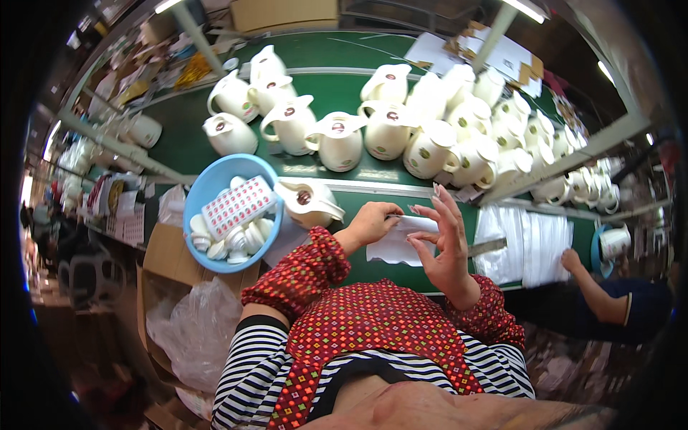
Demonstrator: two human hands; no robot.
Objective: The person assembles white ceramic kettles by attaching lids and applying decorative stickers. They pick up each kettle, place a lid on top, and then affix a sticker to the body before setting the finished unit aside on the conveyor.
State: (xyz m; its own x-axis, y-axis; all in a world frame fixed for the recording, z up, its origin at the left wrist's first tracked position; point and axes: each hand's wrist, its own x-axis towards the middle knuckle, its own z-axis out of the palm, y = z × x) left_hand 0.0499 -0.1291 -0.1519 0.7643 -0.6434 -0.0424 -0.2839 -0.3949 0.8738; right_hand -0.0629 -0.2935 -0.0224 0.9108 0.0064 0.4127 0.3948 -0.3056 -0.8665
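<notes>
My left hand is closed at the upper edge of a white sheet, its thumb and fingertips together there. My right hand is raised over the sheet's right side, fingers apart and nothing visible between them. The sheet looks like thin paper or a flattened sleeve; which, I cannot tell. Just left of my left hand, a cream jug with a handle and a dark round sticker stands at the bench edge. Beside it, a light blue basin holds white lids and a sheet of red stickers.
Many cream jugs crowd the green bench ahead. Clear plastic bags lie in a stack at right, near a co-worker's arm. An open cardboard box with plastic wrap stands at left. Metal posts frame the bench.
</notes>
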